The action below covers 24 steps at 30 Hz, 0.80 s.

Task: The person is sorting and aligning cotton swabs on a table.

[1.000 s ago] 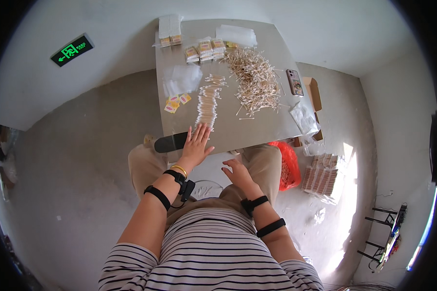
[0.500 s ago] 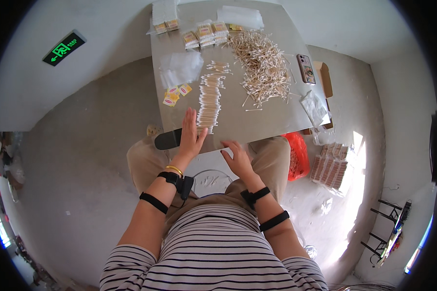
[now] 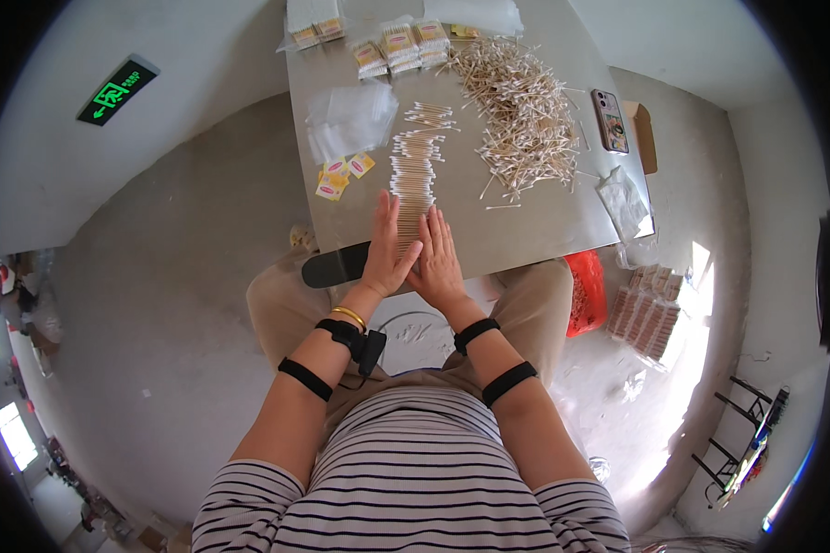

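Observation:
Cotton swabs lie side by side in a long row [image 3: 414, 170] that runs away from me on the metal table [image 3: 544, 221]. At the row's near end, my left hand [image 3: 387, 251] rests along its left side with fingers stretched out. My right hand [image 3: 438, 263] lies along the right side, fingers straight and close together. The two palms flank the swabs, and the thumbs nearly meet at the near end, hiding part of it. To the right, a big loose pile of swabs [image 3: 521, 115] spreads over the table.
Clear plastic bags [image 3: 350, 120] and small yellow cards [image 3: 335, 181] lie left of the row. Filled swab packs [image 3: 399, 48] stand farther back. A phone [image 3: 610, 121] and a crumpled clear bag [image 3: 623, 203] lie at the right edge. A red bag [image 3: 585, 291] is below on the right.
My right hand has moved up from the table's near edge to the right side of the row. The left hand stays at the row's left side. The view has shifted slightly.

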Each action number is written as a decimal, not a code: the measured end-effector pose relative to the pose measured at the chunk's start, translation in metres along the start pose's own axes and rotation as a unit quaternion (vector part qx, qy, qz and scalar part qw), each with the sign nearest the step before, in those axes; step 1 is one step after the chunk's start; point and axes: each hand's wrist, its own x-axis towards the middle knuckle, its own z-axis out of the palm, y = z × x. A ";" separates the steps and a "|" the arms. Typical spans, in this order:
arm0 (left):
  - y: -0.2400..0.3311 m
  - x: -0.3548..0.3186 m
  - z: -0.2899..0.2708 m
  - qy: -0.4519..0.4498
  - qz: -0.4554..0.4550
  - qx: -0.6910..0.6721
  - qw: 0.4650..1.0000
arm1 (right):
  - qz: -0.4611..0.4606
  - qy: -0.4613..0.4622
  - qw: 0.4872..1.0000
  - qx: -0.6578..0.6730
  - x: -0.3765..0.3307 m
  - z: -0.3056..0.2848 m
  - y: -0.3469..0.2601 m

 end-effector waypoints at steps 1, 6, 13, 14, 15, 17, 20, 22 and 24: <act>0.001 0.001 0.001 -0.004 0.008 -0.011 1.000 | -0.004 -0.002 1.000 -0.014 -0.001 0.001 0.000; 0.011 0.002 0.014 -0.014 0.013 -0.048 0.999 | -0.004 0.006 0.998 -0.065 -0.002 0.004 0.006; 0.011 -0.019 -0.023 0.048 -0.050 -0.030 0.997 | 0.053 0.004 0.999 -0.002 -0.024 -0.025 0.007; 0.010 -0.024 -0.029 0.049 -0.073 -0.018 0.996 | 0.053 0.007 0.999 0.002 -0.028 -0.025 0.008; 0.005 -0.031 -0.034 0.050 -0.058 0.015 0.997 | 0.049 0.008 0.999 0.001 -0.029 -0.027 0.006; -0.001 -0.049 -0.036 0.038 -0.049 0.076 0.995 | 0.045 -0.006 0.999 -0.025 -0.032 -0.030 0.001; 0.016 -0.069 -0.032 -0.006 -0.036 0.146 0.989 | 0.045 -0.018 0.998 -0.026 -0.038 -0.028 -0.007; 0.025 -0.079 -0.030 -0.032 -0.033 0.156 0.987 | 0.047 -0.026 0.998 -0.028 -0.041 -0.029 -0.017; 0.032 -0.084 -0.027 -0.044 -0.051 0.179 0.982 | 0.048 -0.034 0.998 -0.030 -0.042 -0.029 -0.025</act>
